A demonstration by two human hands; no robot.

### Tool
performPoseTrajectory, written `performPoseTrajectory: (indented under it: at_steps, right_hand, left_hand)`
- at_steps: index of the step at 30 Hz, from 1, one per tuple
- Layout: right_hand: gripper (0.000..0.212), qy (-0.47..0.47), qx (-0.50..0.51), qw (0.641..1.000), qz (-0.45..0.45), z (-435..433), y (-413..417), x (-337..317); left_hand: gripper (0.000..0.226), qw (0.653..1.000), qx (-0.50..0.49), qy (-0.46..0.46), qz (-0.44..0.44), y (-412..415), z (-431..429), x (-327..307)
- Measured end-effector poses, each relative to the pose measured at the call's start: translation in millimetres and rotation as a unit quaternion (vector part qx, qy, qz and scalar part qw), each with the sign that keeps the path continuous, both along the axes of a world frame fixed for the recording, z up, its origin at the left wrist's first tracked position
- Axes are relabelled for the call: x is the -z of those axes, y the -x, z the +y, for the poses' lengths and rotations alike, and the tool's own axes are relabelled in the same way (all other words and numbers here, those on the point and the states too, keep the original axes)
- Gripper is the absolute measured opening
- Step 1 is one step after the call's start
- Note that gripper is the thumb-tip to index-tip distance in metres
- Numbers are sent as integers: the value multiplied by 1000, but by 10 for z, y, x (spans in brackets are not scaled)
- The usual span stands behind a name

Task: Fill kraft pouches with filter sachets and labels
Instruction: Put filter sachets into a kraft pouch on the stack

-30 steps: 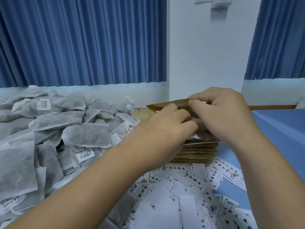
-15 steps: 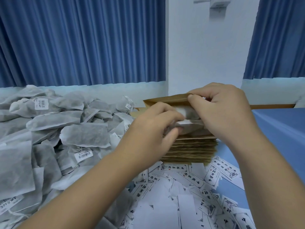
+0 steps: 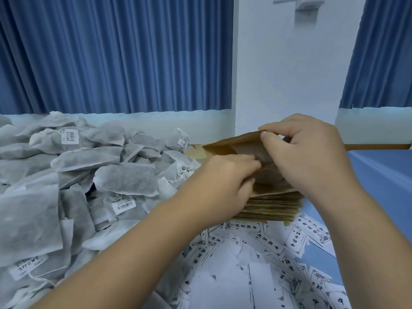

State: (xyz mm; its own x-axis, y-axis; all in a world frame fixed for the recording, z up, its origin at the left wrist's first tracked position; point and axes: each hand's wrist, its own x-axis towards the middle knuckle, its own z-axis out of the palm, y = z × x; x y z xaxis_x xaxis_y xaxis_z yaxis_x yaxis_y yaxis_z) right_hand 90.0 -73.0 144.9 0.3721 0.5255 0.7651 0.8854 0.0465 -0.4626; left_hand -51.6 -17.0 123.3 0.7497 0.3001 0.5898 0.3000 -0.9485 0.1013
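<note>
A brown kraft pouch [image 3: 229,145] lies open on top of a stack of flat kraft pouches [image 3: 272,207]. My right hand [image 3: 310,152] pinches the pouch's upper lip and holds the mouth up. My left hand [image 3: 225,184] reaches into the mouth, fingers curled against a pale filter sachet [image 3: 267,172] that sits mostly inside the pouch. A big heap of grey filter sachets [image 3: 73,186] with barcode tags fills the left side. Loose white printed labels [image 3: 256,253] lie scattered in front of the stack.
The blue table surface [image 3: 383,175] shows to the right of the stack. A white wall and blue curtains [image 3: 116,54] stand behind the table. A brown edge [image 3: 376,146] runs along the back right.
The pouch mouth has been lifted wider by my right hand, and my left hand has pushed the pale sachet further down into the pouch.
</note>
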Motion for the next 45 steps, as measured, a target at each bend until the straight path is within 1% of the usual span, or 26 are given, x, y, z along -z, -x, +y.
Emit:
performPoseTrajectory:
  at_steps: [2,4,6,7,8,9,11,12,13,14,16,18,20,21,22,24,26,27,28,30,32,34,35,39,42,45]
  right_hand:
    - [17,7,4,1000,1,4,3,8]
    - [17,19,4,1000,4,4,5,17]
    - [18,31,7,999,4,3,7,20]
    - [18,36,9,999,3,4,10,20]
    - [18,40,10,999,3,7,12,20]
    - [18,43,9,999,4,10,19,20]
    - [17,49,7,999,6,20,43,31]
    - [17,52,6,999,6,25,53,40]
    - [17,54,4,999,6,29,59,45]
    - [16,54,2,999,6,31,64,50]
    - [15,52,-2,999,8,29,63,50]
    - [16,51,-6,999,11,27,56,50]
    - [16,55,-11,998,13,30,53,53]
    - [17,57,-14,998,16,31,53,55]
    - [17,60,-17,998,19,31,51,55]
    - [17,64,-22,997,28,32,44,50]
    - [17,63,-25,997,34,30,27,49]
    - [16,60,-25,997,34,25,20,49]
    - [15,57,-26,997,33,21,20,43]
    - [15,56,-37,997,31,9,34,32]
    - [21,60,-64,995,43,-13,53,20]
    - [27,59,-84,993,61,-35,48,6]
    - [29,57,-85,993,67,-46,37,-1]
    - [26,43,-78,993,78,-63,-31,-16]
    - [21,41,-70,994,75,-41,-65,0]
    - [19,41,-69,994,80,-28,-93,2]
  left_hand:
    - [23,999,16,-16,-42,149,-12,55]
    - [24,997,2,-29,-72,337,23,98]
    - [24,993,-72,-39,-83,546,137,118]
    - [23,988,-137,-38,-67,649,236,119]
    - [23,975,-215,-47,-23,745,357,120]
    - [27,953,-296,-56,40,836,486,124]
    - [38,890,-414,-62,179,1007,712,145]
    - [42,866,-444,-54,222,1077,789,176]
    - [43,853,-459,-46,244,1133,849,217]
    - [43,850,-463,-44,249,1170,890,263]
    - [40,852,-463,-58,237,1189,923,331]
    - [36,861,-460,-74,202,1167,906,350]
    - [34,876,-445,-90,167,1130,871,329]
    - [33,889,-426,-99,138,1109,839,307]
    - [32,907,-397,-101,93,1082,791,274]
    - [29,943,-321,-82,-32,1022,660,188]
    - [32,955,-240,-45,-170,952,490,98]
    - [34,955,-197,-43,-218,908,392,70]
    - [35,956,-158,-59,-241,858,287,48]
    - [32,962,-95,-113,-231,732,87,49]
    - [23,961,-49,-183,-204,578,-44,81]
    - [13,955,-25,-237,-180,427,-97,115]
    - [9,955,-20,-246,-164,369,-98,127]
    - [12,975,-27,-196,-101,257,-54,128]
    - [19,979,-64,-177,-81,201,-56,108]
    - [26,979,-80,-180,-61,139,-45,104]
